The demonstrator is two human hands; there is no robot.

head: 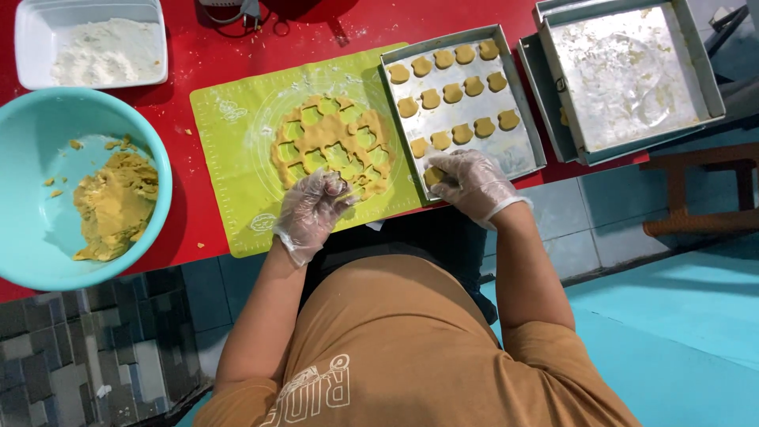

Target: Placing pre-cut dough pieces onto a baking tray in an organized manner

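Note:
A rolled sheet of tan dough (334, 145) full of cut-out holes lies on a green silicone mat (237, 150). My left hand (310, 212), in a clear plastic glove, rests on the mat at the dough's near edge; whether it grips anything I cannot tell. My right hand (473, 183), also gloved, presses a cut dough piece (434, 175) onto the near corner of a metal baking tray (522, 146). Several cut dough shapes (453, 93) sit in rows on that tray.
A turquoise bowl (32, 150) with a lump of dough (115, 204) stands at the left. A white tub of flour (93, 43) is at the back left. Stacked metal trays (632, 75) sit at the right on the red table (213, 55).

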